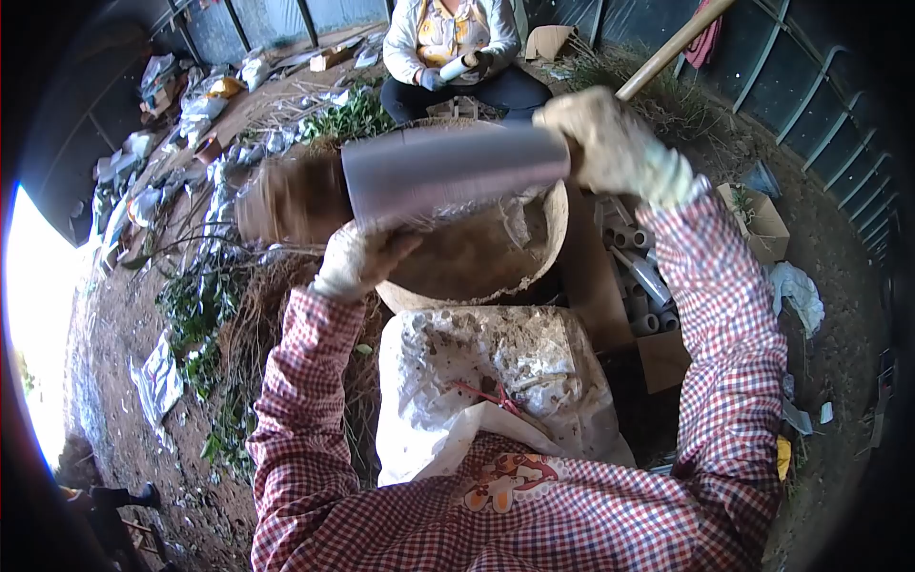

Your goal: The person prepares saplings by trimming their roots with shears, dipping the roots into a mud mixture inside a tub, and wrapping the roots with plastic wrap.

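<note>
A wide roll of clear plastic film [457,172] is held up at chest height, smeared by motion. My right hand [605,143], in a dirty pale glove, is closed round the roll's right end. At the roll's left end is a brown bundle [291,198], too blurred to name surely. My gloved left hand [357,255] is curled under the place where bundle and film meet; some of its fingers are hidden. Below the roll stands a wide round tub [457,291] with brown matter inside. Red-handled scissors [500,398] lie on the white plastic sheet [419,381] over my lap.
A cardboard box [596,286] at right holds several tubes [648,281]. Leafy plants with roots [205,296] lie at left. A person [453,43] sits opposite, holding a white roll [459,67]. A wooden handle [672,48] slants at upper right.
</note>
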The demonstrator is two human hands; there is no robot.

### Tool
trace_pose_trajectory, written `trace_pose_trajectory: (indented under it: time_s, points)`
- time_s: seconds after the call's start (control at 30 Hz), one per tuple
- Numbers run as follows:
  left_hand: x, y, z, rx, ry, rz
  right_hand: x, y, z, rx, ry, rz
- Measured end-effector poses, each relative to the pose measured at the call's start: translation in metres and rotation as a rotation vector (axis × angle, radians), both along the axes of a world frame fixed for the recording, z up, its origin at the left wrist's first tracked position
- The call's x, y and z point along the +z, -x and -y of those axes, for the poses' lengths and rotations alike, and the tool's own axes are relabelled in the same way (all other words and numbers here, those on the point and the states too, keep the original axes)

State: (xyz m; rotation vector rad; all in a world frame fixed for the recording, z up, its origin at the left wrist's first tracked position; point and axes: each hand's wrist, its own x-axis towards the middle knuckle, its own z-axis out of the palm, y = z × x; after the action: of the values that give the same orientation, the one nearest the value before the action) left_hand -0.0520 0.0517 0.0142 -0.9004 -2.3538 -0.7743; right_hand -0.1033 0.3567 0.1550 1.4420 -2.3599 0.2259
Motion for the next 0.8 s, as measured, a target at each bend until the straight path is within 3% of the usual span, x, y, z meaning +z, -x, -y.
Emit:
trace_pose_trajectory:
  time_s: [0.03,0.07,0.17,0.3,0.4,0.43,0.5,0.57,0.6,0.63,0.7,0.73,0.8]
  points:
    - [0.018,-0.012,-0.007,0.08,0.084,0.155,0.011,0.015,0.001,-0.106,-0.008,0.028]
    - [0.019,-0.014,-0.01,0.062,0.084,0.035,-0.004,0.047,-0.007,-0.041,0.144,-0.232]
    - [0.032,-0.025,-0.013,0.051,0.184,-0.151,-0.013,0.078,0.004,-0.577,-0.107,-0.155]
    - [0.061,-0.031,0.007,0.033,0.14,-0.099,-0.071,0.102,-0.047,-0.427,-0.43,-0.498]
    - [0.058,-0.021,0.042,0.047,0.108,0.239,-0.082,0.071,-0.059,-0.363,-0.781,-0.594]
    - [0.057,-0.016,0.05,0.0,0.058,0.348,-0.08,0.06,-0.064,-0.256,-0.725,-0.59]
    - [0.047,-0.005,0.055,-0.049,0.042,0.471,-0.057,0.015,-0.049,0.025,-0.156,-0.784]
    - [0.045,-0.005,0.034,-0.118,0.126,0.566,-0.024,-0.013,-0.022,0.098,0.071,-0.85]
    - [0.043,-0.007,0.017,-0.142,0.156,0.544,-0.018,-0.014,-0.009,0.155,0.188,-0.698]
    - [0.039,-0.011,0.002,-0.317,0.086,0.478,-0.013,-0.009,0.0,0.209,0.309,-0.553]
    - [0.031,-0.024,-0.021,-0.34,0.074,0.481,-0.059,0.038,0.005,-0.036,0.284,-0.121]
    - [0.028,-0.031,-0.03,-0.338,0.058,0.475,-0.069,0.046,0.01,-0.066,0.205,-0.111]
    - [0.038,-0.037,-0.05,-0.355,-0.025,0.051,-0.116,0.064,0.006,-0.14,0.18,-0.073]
